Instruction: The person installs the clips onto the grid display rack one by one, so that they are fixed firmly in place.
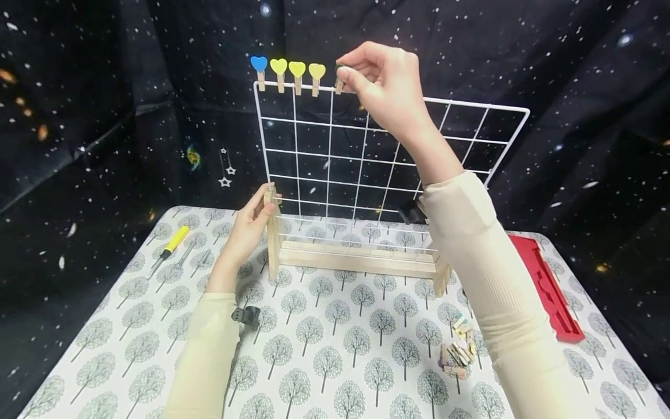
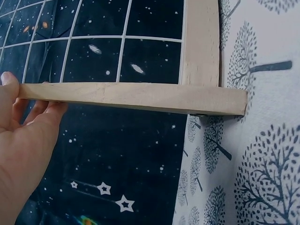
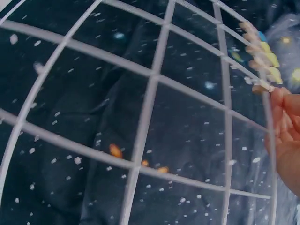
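Pile of loose clips [image 1: 462, 352] sits nearest on the counter [image 1: 361, 361], so a dragging right sleeve [image 1: 487, 250] might scatter it. Left fingers [image 1: 257, 199] are curled round the wooden upright [image 1: 273, 250]; if that grip slackens, the white grid [image 1: 331, 124] could wobble under a push. Right fingers [image 1: 361, 54] have a small clip [image 1: 339, 87] pinched tight at the top wire [image 1: 471, 104], beside four heart clips [image 1: 297, 69]. Can't tell if it's bitten on, so letting go early could drop it.

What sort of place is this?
Probably an indoor tabletop staged for crafts or filming: a starry dark backdrop, a tree-print tablecloth, and a wire grid bearing heart-topped clips.
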Demonstrator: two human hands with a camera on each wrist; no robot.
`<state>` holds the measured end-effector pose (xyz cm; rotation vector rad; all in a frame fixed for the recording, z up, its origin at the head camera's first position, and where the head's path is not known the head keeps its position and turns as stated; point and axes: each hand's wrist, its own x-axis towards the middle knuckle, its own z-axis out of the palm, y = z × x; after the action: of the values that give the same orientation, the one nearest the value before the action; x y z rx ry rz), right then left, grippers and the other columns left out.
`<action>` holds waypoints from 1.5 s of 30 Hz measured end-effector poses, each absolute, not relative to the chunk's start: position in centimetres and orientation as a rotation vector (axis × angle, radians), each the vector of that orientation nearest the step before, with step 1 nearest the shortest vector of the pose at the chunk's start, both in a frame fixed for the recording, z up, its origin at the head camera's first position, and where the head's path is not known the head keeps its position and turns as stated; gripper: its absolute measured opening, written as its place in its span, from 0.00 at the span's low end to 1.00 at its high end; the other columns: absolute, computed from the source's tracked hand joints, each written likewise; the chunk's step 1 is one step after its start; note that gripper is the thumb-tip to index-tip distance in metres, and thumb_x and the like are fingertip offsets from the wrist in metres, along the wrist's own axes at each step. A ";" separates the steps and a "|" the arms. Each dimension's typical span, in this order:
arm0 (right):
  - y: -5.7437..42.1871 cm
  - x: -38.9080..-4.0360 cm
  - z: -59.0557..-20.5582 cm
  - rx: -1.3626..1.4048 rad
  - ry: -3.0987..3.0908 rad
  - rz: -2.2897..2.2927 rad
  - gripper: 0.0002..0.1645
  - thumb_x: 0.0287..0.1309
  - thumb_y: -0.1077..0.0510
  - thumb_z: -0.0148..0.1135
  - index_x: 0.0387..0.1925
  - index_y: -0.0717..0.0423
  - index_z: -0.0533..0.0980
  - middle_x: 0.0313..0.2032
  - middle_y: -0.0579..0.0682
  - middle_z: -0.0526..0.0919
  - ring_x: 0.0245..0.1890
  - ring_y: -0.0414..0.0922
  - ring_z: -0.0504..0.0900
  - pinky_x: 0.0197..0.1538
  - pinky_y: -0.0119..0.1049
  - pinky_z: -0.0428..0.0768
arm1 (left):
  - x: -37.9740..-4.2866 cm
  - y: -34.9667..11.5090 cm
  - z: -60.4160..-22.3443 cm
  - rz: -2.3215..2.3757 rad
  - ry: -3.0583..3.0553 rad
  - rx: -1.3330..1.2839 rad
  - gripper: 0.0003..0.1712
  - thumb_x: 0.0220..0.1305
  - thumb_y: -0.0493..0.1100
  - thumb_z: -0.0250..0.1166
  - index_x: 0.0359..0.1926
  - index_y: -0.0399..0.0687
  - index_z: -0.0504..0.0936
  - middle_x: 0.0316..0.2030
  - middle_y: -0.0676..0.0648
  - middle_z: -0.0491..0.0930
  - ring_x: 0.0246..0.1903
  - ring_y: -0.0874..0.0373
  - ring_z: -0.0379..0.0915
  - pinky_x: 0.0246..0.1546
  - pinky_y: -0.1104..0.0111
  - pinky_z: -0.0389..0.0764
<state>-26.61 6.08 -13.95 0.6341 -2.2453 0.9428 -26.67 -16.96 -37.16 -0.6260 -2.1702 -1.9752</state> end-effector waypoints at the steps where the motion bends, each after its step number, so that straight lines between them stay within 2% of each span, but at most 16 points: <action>1: 6.0 -26.7 -13.9 0.629 -2.264 0.934 0.10 0.52 0.54 0.59 0.34 0.54 0.79 0.26 0.46 0.82 0.23 0.33 0.77 0.24 0.24 0.71 | -26.6 -17.0 -37.1 -1.970 -2.174 -0.626 0.27 0.65 0.44 0.46 0.64 0.57 0.54 0.56 0.39 0.65 0.57 0.50 0.61 0.60 0.59 0.59; 4: 5.9 -26.9 -13.8 0.615 -2.333 0.926 0.10 0.52 0.53 0.58 0.35 0.53 0.79 0.25 0.47 0.82 0.23 0.34 0.77 0.22 0.25 0.70 | -26.6 -17.1 -37.1 -1.970 -2.181 -0.620 0.27 0.65 0.44 0.46 0.64 0.58 0.53 0.56 0.39 0.65 0.57 0.50 0.60 0.60 0.60 0.59; 14: 6.0 -27.1 -13.2 0.572 -2.450 0.944 0.14 0.53 0.50 0.57 0.40 0.51 0.78 0.29 0.47 0.83 0.28 0.36 0.79 0.25 0.24 0.71 | -26.6 -17.0 -36.9 -1.972 -2.182 -0.619 0.27 0.65 0.43 0.46 0.65 0.56 0.53 0.56 0.39 0.65 0.57 0.51 0.61 0.60 0.60 0.59; 19: 6.1 -27.1 -13.4 0.573 -2.439 0.946 0.16 0.54 0.50 0.55 0.42 0.51 0.78 0.28 0.47 0.82 0.27 0.36 0.78 0.25 0.24 0.73 | -26.5 -17.0 -36.8 -1.971 -2.183 -0.629 0.27 0.65 0.43 0.46 0.65 0.56 0.53 0.57 0.40 0.65 0.58 0.51 0.60 0.61 0.60 0.58; 22: 6.0 -27.1 -13.7 0.580 -2.403 0.889 0.16 0.55 0.49 0.54 0.44 0.50 0.77 0.27 0.47 0.82 0.25 0.34 0.77 0.24 0.23 0.70 | -26.6 -17.0 -36.8 -1.970 -2.183 -0.627 0.27 0.65 0.44 0.46 0.65 0.56 0.53 0.57 0.40 0.65 0.58 0.52 0.60 0.60 0.60 0.58; 26: 6.1 -26.8 -14.3 0.612 -2.332 0.842 0.17 0.54 0.50 0.55 0.45 0.50 0.76 0.31 0.45 0.81 0.27 0.33 0.77 0.29 0.22 0.72 | -26.5 -16.9 -36.9 -1.986 -2.178 -0.621 0.27 0.65 0.44 0.46 0.65 0.56 0.53 0.56 0.40 0.65 0.57 0.51 0.60 0.60 0.60 0.59; 29: 6.3 -26.5 -14.7 0.621 -2.264 0.891 0.18 0.53 0.52 0.57 0.46 0.51 0.76 0.33 0.45 0.80 0.28 0.32 0.77 0.35 0.21 0.74 | -26.6 -17.0 -37.1 -1.995 -2.168 -0.623 0.28 0.65 0.44 0.46 0.65 0.55 0.53 0.57 0.39 0.64 0.57 0.51 0.60 0.59 0.59 0.60; 34: 6.9 -24.3 -15.6 0.653 -2.036 1.146 0.16 0.50 0.61 0.60 0.42 0.62 0.76 0.32 0.51 0.80 0.27 0.35 0.78 0.37 0.26 0.77 | -26.6 -16.8 -37.0 -1.999 -2.155 -0.642 0.28 0.65 0.43 0.46 0.65 0.54 0.53 0.56 0.38 0.64 0.57 0.49 0.60 0.60 0.59 0.59; 37: 7.8 -23.1 -17.2 0.731 -1.905 1.250 0.13 0.48 0.65 0.60 0.38 0.68 0.76 0.30 0.55 0.80 0.26 0.38 0.79 0.37 0.29 0.78 | -26.6 -16.8 -36.9 -1.988 -2.157 -0.634 0.28 0.65 0.43 0.46 0.65 0.54 0.53 0.56 0.38 0.65 0.57 0.50 0.60 0.60 0.60 0.59; 40: 9.6 -22.5 -20.0 0.762 -1.934 1.254 0.12 0.47 0.66 0.61 0.37 0.68 0.76 0.29 0.57 0.81 0.25 0.39 0.79 0.36 0.30 0.79 | -26.6 -16.9 -36.9 -1.990 -2.154 -0.623 0.27 0.65 0.43 0.46 0.65 0.54 0.53 0.56 0.37 0.65 0.57 0.50 0.61 0.60 0.60 0.59; 45: 14.3 -22.2 -27.3 0.728 -2.236 1.089 0.13 0.49 0.58 0.61 0.39 0.57 0.78 0.33 0.49 0.82 0.25 0.36 0.78 0.30 0.27 0.78 | -26.5 -17.0 -37.0 -1.991 -2.163 -0.622 0.27 0.65 0.43 0.46 0.65 0.54 0.53 0.56 0.36 0.64 0.57 0.49 0.61 0.60 0.60 0.59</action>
<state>-22.20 14.33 -27.35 0.7284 -2.2356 1.0886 -26.52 -16.97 -37.00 -0.6220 -2.1628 -1.9906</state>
